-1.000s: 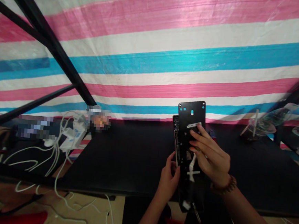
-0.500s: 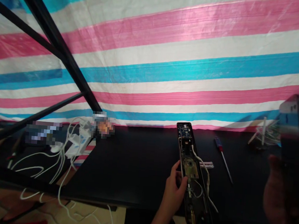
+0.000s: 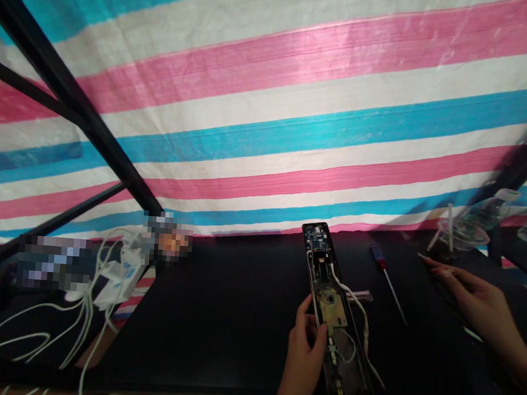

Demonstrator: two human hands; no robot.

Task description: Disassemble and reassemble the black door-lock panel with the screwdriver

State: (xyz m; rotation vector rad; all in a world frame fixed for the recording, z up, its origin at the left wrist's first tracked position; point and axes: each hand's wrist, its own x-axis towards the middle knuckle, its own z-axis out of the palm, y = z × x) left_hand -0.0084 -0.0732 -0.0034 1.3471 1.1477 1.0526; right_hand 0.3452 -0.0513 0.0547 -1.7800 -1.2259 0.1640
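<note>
A long, narrow black device (image 3: 334,309) with its inside exposed shows a blue circuit board at the far end, a metal lock part in the middle and white wires. My left hand (image 3: 305,350) grips its left edge, fingers curled around it. To the right, my right hand (image 3: 481,303) is over the black table, thumb and fingers pinched together; a small thin object seems to be at the fingertips, too small to name. Between the device and my right hand lies a screwdriver (image 3: 389,280) with a blue and red handle. A small clear packet (image 3: 360,296) sits beside the device.
The black table (image 3: 217,315) spans the front. White cables and a power strip (image 3: 117,280) are at the left, near black metal bars (image 3: 108,142). Plastic containers (image 3: 464,228) stand back right. A striped sheet (image 3: 296,127) hangs behind.
The dark, phone-like object at the far right is gone from view. My right hand now shows there with pinched fingers. The view has shifted slightly; my left hand still holds the device.
</note>
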